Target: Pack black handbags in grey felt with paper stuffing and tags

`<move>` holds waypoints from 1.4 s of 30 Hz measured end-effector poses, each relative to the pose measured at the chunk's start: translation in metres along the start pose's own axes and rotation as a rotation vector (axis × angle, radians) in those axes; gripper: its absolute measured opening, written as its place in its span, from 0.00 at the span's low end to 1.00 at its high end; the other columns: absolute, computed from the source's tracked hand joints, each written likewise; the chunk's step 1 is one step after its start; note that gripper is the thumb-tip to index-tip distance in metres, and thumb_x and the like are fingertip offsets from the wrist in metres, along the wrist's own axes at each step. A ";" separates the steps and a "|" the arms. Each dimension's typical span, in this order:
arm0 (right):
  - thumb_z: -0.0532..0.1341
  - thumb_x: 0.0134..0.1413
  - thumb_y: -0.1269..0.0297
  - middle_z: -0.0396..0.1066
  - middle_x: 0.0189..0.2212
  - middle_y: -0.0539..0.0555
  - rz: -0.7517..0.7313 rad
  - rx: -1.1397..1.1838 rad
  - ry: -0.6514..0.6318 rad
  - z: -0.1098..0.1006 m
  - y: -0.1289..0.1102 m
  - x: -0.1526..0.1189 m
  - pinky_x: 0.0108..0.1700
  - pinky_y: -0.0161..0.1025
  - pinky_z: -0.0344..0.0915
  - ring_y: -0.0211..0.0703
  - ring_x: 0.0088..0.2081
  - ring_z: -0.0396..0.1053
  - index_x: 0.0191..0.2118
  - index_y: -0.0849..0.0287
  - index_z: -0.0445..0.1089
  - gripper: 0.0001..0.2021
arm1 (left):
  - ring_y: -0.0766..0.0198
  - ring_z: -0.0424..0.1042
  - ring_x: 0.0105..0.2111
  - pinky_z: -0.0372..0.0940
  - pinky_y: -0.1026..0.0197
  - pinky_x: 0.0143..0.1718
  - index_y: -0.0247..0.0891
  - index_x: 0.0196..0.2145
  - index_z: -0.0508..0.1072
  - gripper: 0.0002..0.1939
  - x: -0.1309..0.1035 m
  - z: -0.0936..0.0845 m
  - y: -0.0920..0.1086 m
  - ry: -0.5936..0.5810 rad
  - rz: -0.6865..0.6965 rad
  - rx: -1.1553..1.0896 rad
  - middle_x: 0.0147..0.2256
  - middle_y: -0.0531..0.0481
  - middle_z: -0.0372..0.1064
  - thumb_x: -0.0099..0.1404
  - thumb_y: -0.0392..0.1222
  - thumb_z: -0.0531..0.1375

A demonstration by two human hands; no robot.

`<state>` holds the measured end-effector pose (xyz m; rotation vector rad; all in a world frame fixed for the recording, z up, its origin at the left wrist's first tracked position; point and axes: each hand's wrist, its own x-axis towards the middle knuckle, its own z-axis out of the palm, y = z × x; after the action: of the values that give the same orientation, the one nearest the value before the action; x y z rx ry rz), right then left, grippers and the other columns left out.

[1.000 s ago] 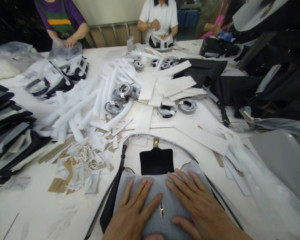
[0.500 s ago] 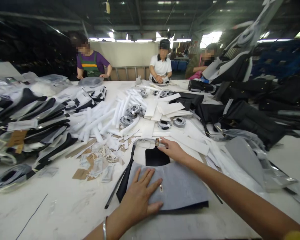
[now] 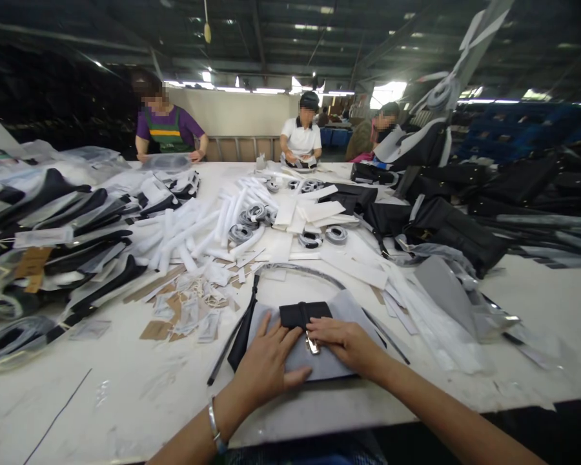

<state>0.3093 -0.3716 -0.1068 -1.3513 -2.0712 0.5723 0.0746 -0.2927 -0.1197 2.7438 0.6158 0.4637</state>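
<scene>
White tabletop [image 3: 130, 400] spreads around a black bag [image 3: 239, 342], which lies directly before the person, a grey sheet [image 3: 322, 367] over its front. Half a second ago its flap [image 3: 295, 315] pointed away; now it is folded down, so the front is covered, though whether the metal clasp [image 3: 312, 344] has caught cannot be told. The left hand [image 3: 268, 355] lies spread on the sheet, gripping nothing; the right hand [image 3: 346, 342] bends its fingers onto the clasp, pinching or pressing, unclear which. Beyond lie the strap [image 3: 310, 267] and white tubes [image 3: 227, 216].
</scene>
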 end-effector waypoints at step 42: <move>0.60 0.63 0.70 0.77 0.44 0.54 -0.137 -0.261 -0.228 -0.004 -0.001 0.029 0.48 0.36 0.67 0.42 0.45 0.71 0.44 0.57 0.78 0.08 | 0.62 0.78 0.43 0.75 0.60 0.47 0.39 0.52 0.73 0.16 -0.017 0.015 0.014 0.234 0.253 0.015 0.44 0.45 0.76 0.75 0.39 0.49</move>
<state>0.3023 -0.3454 -0.0963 -1.3214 -2.4732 0.4237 0.0711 -0.3160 -0.1325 2.8161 0.3236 0.8508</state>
